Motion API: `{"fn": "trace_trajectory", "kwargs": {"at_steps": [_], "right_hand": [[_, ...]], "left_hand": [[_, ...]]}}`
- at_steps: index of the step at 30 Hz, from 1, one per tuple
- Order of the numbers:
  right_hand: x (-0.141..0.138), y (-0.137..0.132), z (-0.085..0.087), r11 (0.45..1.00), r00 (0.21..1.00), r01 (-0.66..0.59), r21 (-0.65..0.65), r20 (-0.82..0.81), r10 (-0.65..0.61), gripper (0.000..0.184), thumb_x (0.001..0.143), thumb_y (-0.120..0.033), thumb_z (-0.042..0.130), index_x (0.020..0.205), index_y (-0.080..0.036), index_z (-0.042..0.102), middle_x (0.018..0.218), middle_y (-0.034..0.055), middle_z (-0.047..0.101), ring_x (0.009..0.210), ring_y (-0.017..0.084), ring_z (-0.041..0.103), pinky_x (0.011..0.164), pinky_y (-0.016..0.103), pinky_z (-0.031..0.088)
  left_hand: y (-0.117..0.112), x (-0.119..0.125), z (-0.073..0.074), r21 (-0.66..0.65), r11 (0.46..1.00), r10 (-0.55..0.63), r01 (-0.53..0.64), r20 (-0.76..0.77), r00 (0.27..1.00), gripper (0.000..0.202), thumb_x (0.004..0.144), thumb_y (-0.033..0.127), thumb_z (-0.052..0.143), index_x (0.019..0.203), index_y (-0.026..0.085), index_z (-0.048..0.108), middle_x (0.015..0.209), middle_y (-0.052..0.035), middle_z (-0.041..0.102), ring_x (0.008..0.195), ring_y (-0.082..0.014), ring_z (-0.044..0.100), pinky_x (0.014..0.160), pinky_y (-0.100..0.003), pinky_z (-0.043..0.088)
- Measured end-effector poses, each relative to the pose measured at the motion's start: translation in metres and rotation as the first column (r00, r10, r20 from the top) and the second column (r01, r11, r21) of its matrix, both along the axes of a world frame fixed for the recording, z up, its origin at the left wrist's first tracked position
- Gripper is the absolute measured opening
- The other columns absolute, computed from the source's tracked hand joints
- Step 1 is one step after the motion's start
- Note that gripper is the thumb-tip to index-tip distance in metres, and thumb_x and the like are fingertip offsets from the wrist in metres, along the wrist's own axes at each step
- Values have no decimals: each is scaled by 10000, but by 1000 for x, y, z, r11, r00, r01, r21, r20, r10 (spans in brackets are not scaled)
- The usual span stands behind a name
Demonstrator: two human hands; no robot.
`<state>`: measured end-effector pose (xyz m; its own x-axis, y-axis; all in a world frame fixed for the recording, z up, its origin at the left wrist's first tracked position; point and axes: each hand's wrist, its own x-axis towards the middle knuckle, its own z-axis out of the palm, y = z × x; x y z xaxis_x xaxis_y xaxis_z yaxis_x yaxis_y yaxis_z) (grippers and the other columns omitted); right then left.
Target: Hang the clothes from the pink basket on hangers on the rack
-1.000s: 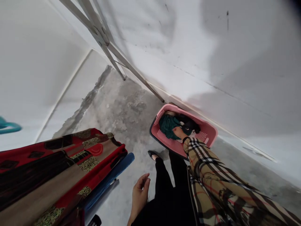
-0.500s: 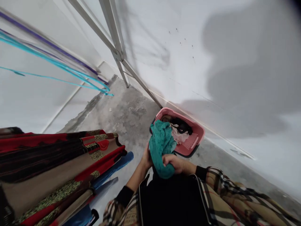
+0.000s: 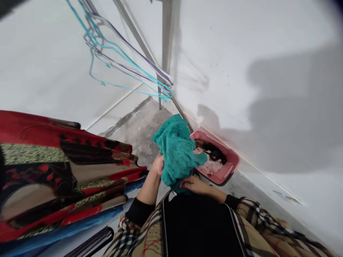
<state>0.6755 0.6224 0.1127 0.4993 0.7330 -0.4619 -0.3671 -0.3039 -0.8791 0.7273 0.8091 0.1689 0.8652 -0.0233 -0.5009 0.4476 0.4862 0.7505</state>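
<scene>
A bunched teal lace cloth [image 3: 177, 151] is held up in front of my chest by both hands. My left hand [image 3: 157, 165] grips its left side with the fingers tucked into the fabric. My right hand [image 3: 194, 185] is closed on its lower edge. Just behind the cloth, a pink laundry basket [image 3: 232, 164] stands on the floor against the wall, with black and pale clothes in it.
Red, black and tan patterned garments [image 3: 61, 171] hang at the left, over blue fabric. Teal and purple wire hangers [image 3: 125, 67] hang from a grey metal rack [image 3: 166, 46] at the top. White walls meet at the corner over a bare concrete floor [image 3: 134, 128].
My right hand has lifted the teal cloth out of the basket. My left hand has joined it, and both have raised the cloth higher. The view has tilted up toward the hangers.
</scene>
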Motion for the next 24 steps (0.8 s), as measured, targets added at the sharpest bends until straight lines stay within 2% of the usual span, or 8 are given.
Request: {"fn": "trace_trajectory", "kwargs": {"at_steps": [3, 5, 9, 12, 14, 18, 22, 24], "right_hand": [[3, -4, 4, 998, 993, 48, -43, 108, -43, 236, 785, -368, 565, 867, -171, 665, 670, -9, 539, 623, 120, 441, 609, 241, 356], [9, -9, 18, 996, 976, 86, -33, 203, -78, 286, 798, -433, 583, 887, -174, 663, 723, 6, 570, 670, 133, 477, 633, 251, 376], [21, -6, 68, 983, 953, 151, 104, 250, -173, 362, 830, -509, 604, 976, -186, 672, 746, 11, 603, 603, 113, 492, 568, 241, 388], [21, 15, 104, 917, 968, 229, 326, 23, -249, 482, 823, -568, 612, 1130, -197, 621, 874, 47, 668, 621, 120, 576, 571, 254, 450], [19, 37, 119, 858, 956, 294, 421, -107, -274, 524, 787, -601, 638, 1124, -200, 626, 952, 71, 693, 723, 153, 637, 642, 285, 501], [16, 76, 134, 824, 891, 439, 358, -290, -349, 406, 747, -591, 665, 872, -205, 681, 813, 25, 714, 718, 167, 654, 630, 283, 504], [13, 99, 147, 809, 859, 506, 300, -262, -440, 274, 582, -339, 811, 785, -203, 686, 740, -13, 718, 688, 159, 643, 690, 285, 506], [12, 106, 154, 793, 849, 529, 302, -201, -489, 287, 575, -314, 803, 822, -211, 699, 746, -14, 725, 723, 170, 651, 742, 303, 506]], "left_hand": [[22, -18, 28, 167, 981, 73, -99, 153, 986, 460, 456, 331, 902, 848, 175, 721, 927, -70, 754, 993, -297, 675, 973, -451, 508], [34, -31, 45, 278, 946, 87, -166, 277, 957, 419, 453, 309, 894, 818, 186, 731, 940, -64, 763, 1035, -285, 664, 1022, -430, 477], [54, -55, 64, 620, 722, -128, -306, 555, 822, 161, 665, 322, 750, 753, 188, 743, 863, -63, 767, 911, -233, 692, 933, -383, 522], [61, -73, 65, 743, 537, -361, -399, 630, 687, 176, 764, 234, 609, 634, 204, 724, 715, -44, 742, 742, -189, 691, 821, -343, 551], [63, -85, 62, 781, 439, -495, -444, 623, 606, 235, 785, 189, 553, 637, 221, 733, 737, -47, 746, 792, -193, 700, 847, -350, 545], [63, -111, 53, 782, 255, -650, -568, 574, 498, 261, 773, 144, 536, 800, 261, 768, 944, -56, 764, 1076, -229, 659, 998, -406, 487], [57, -136, 44, 814, 70, -732, -576, 435, 525, 401, 832, 127, 514, 1179, 243, 678, 1256, -93, 665, 1276, -246, 537, 1147, -467, 336], [56, -148, 40, 863, 48, -751, -503, 363, 551, 434, 880, 236, 546, 1312, 212, 581, 1360, -128, 588, 1321, -263, 493, 1163, -474, 307]]}}
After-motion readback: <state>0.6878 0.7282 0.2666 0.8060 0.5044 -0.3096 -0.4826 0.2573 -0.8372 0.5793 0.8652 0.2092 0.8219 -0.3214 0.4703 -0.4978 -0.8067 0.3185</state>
